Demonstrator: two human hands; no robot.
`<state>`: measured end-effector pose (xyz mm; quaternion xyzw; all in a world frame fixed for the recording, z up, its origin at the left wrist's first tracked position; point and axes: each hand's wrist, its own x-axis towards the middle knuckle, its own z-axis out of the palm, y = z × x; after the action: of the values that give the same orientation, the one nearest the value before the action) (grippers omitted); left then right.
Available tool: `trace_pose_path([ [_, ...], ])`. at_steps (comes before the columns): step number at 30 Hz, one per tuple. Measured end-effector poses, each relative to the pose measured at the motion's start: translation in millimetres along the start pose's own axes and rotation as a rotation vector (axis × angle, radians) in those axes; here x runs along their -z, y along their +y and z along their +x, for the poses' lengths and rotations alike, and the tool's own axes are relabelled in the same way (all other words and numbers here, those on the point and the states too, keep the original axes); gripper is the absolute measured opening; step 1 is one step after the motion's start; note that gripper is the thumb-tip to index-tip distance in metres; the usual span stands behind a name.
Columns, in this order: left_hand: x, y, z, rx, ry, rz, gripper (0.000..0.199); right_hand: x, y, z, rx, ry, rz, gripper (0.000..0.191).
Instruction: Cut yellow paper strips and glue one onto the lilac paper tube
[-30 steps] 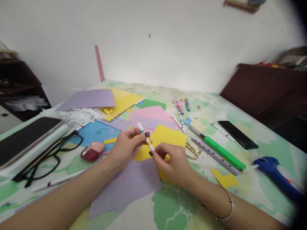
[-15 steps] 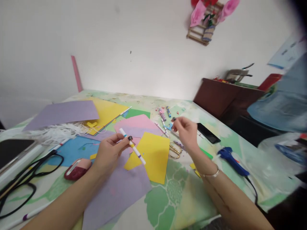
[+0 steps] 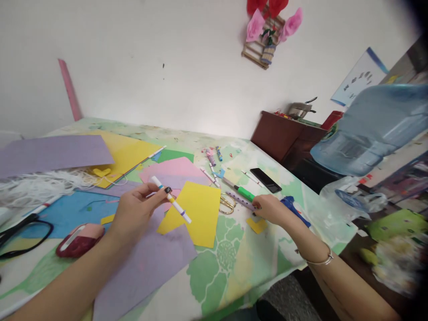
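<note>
My left hand (image 3: 133,211) pinches a white marker (image 3: 177,207) with blue, yellow and purple bands. The marker slants above a yellow paper sheet (image 3: 200,214) and a purple sheet (image 3: 147,272). Low over the table, my right hand (image 3: 270,208) has its fingers curled together at the near end of a green-handled tool (image 3: 245,193). The fingertips are partly hidden, so whether they grip that tool does not show. A small yellow paper piece (image 3: 257,224) lies just below this hand. Gold-handled scissors (image 3: 228,203) rest between the yellow sheet and the tool.
A black phone (image 3: 265,179) and a blue glue gun (image 3: 294,209) lie at the right. White string (image 3: 50,183), a red-and-pink case (image 3: 80,240) and black glasses (image 3: 26,236) are on the left. A large water bottle (image 3: 364,129) stands beyond the table.
My right hand has come down from above the scattered pens to the green-handled tool's end. My left hand still holds the marker. The view has turned to the right.
</note>
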<state>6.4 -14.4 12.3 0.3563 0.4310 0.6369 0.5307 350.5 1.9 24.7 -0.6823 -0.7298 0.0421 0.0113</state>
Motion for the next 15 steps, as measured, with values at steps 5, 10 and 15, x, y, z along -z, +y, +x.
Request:
trace_pose_path([
  [5, 0.5, 1.2, 1.0, 0.031, 0.009, 0.001, 0.034, 9.5, -1.1, 0.4, -0.016, 0.016, 0.100, 0.009],
  [10, 3.2, 0.7, 2.9, 0.009, -0.072, 0.016, 0.026, 26.3, -45.1, 3.8, 0.045, 0.099, 0.370, 0.008],
  [15, 5.7, 2.3, 2.0, 0.000, -0.248, 0.094, 0.023, 6.4, -120.1, 24.0, 0.223, -0.063, 0.778, 0.017],
])
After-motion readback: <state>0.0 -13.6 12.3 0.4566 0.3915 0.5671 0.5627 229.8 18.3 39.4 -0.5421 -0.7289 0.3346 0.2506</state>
